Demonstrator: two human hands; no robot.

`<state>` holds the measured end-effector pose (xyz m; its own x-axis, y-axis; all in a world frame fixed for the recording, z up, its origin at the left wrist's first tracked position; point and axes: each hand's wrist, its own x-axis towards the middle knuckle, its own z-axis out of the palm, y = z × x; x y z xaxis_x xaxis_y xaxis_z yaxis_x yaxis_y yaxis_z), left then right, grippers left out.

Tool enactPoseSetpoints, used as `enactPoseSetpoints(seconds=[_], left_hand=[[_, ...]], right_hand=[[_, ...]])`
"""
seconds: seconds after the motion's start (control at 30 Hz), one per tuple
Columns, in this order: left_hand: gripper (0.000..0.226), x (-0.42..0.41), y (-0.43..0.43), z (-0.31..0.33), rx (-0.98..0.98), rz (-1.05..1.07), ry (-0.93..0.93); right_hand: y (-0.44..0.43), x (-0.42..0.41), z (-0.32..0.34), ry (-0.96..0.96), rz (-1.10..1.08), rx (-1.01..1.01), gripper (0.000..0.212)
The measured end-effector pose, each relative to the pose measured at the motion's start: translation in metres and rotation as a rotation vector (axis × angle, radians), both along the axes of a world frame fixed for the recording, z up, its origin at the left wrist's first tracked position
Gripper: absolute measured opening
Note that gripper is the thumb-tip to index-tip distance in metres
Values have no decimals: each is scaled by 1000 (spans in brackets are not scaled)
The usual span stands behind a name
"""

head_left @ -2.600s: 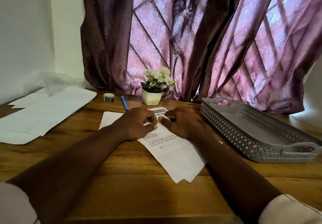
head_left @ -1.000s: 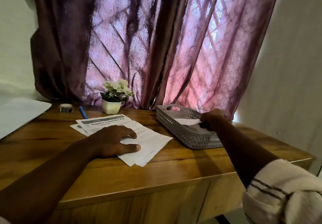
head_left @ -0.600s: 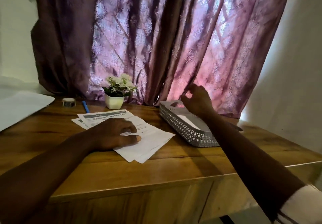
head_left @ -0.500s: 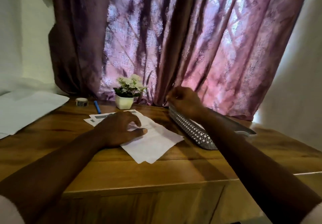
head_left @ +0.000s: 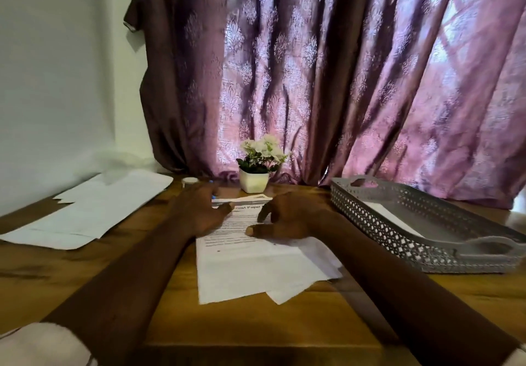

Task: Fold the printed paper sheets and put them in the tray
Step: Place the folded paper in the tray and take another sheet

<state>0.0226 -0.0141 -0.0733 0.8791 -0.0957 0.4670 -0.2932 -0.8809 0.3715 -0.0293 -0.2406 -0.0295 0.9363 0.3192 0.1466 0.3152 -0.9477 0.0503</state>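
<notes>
On the wooden table (head_left: 256, 325), right in front of us, we see a small stack of printed sheets (head_left: 250, 266) lying flat, the top one face up with a bold heading and lines of text at its far end; a lower sheet sticks out at the near right corner. Both hands rest on the far half of the stack; the left hand (head_left: 199, 212) lies palm down over the top left part, its fingers stretched loosely towards the heading and closed round nothing. The right hand (head_left: 287, 220) sits just beside it, the two apart by a narrow gap; its thumb points left along the paper, its fingers are gently curved with the tips touching the sheet, and we see no pinch or grasp.

To the right, near the stack but not touching it, stands a grey lattice tray (head_left: 384, 223) with cut-out handles; a white folded paper (head_left: 392, 216) lies on its floor.

Behind the hands stands a white pot of pale flowers (head_left: 254, 182), and left of it a small roll of tape (head_left: 189, 181); large blank white sheets (head_left: 94, 209) lie spread at the far left; a purple patterned curtain (head_left: 313, 80) hangs behind the table.
</notes>
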Motion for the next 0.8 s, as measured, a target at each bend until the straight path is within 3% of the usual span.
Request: enactPoseSetpoints(seconds=[0.1,0.23,0.53,0.63,0.7,0.8], left_hand=[[70,1,1,1,19,2,53],[85,8,10,-1,68,56,109],[50,7,11,5,-183,-35,-62],[42,1,9,9,-155,-87,-90],[38,-5,8,11,-115,-134,-101],[21,-16,7,17,53,-159,-113]], right_hand=[[5,3,-10,-42,82,72,63],[0,15,-44,-130,167,236,71],[-2,23,-53,-127,152,403,63],[-5,27,-52,-126,137,403,61],[-6,29,-53,-218,124,419,45],[-6,29,-52,-547,35,618,29]])
